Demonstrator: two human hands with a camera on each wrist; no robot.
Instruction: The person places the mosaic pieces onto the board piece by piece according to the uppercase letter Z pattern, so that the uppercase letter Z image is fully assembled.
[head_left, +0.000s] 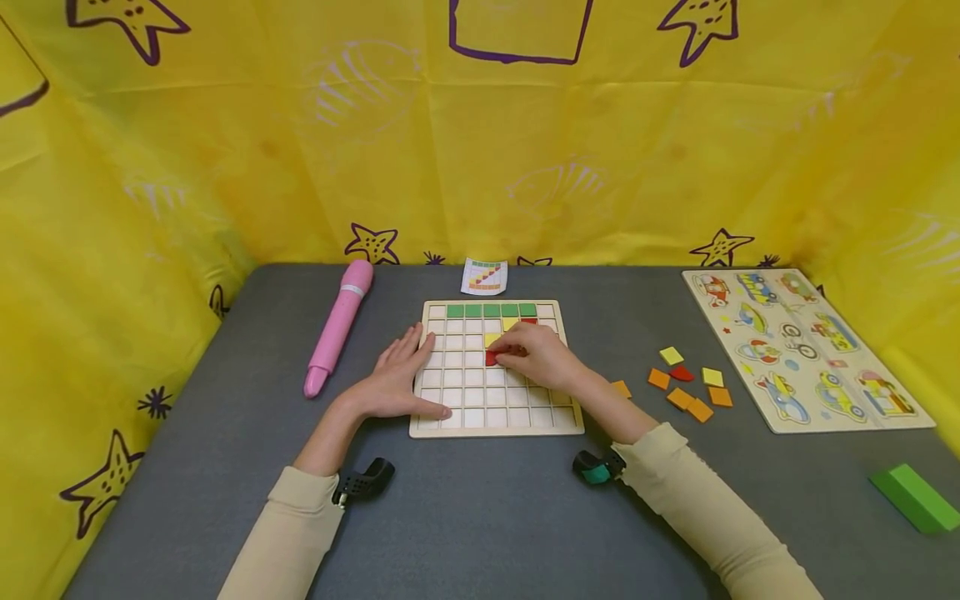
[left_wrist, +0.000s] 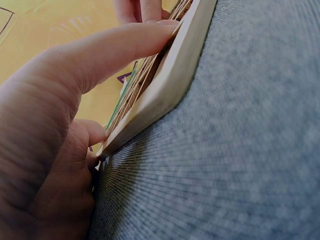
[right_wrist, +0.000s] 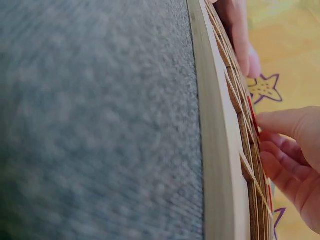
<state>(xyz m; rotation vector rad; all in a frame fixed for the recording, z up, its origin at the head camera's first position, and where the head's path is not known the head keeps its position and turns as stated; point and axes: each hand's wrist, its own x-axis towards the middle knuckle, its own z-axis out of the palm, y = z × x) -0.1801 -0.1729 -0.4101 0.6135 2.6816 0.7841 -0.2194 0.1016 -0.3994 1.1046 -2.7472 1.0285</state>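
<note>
A wooden grid board (head_left: 474,418) lies flat on the grey table. My left hand (head_left: 393,379) rests over its left edge with fingers spread and the thumb on the lower left corner; the left wrist view shows this thumb (left_wrist: 125,47) on the rim. Over the board's middle, my right hand (head_left: 543,357) pinches a red tile (head_left: 491,358) at a grid cell. In the right wrist view the red tile (right_wrist: 253,115) lies nearly level with the grid under the fingertips. Green tiles (head_left: 491,310) fill part of the top row. Below them sit yellow tiles (head_left: 510,322), partly hidden by the right hand.
Loose orange tiles (head_left: 680,398), yellow tiles (head_left: 712,377) and a red piece (head_left: 681,373) lie right of the board. A pattern card (head_left: 484,277) is behind it. A pink wand-like object (head_left: 339,329) lies left, a picture puzzle (head_left: 810,350) and green block (head_left: 917,497) right.
</note>
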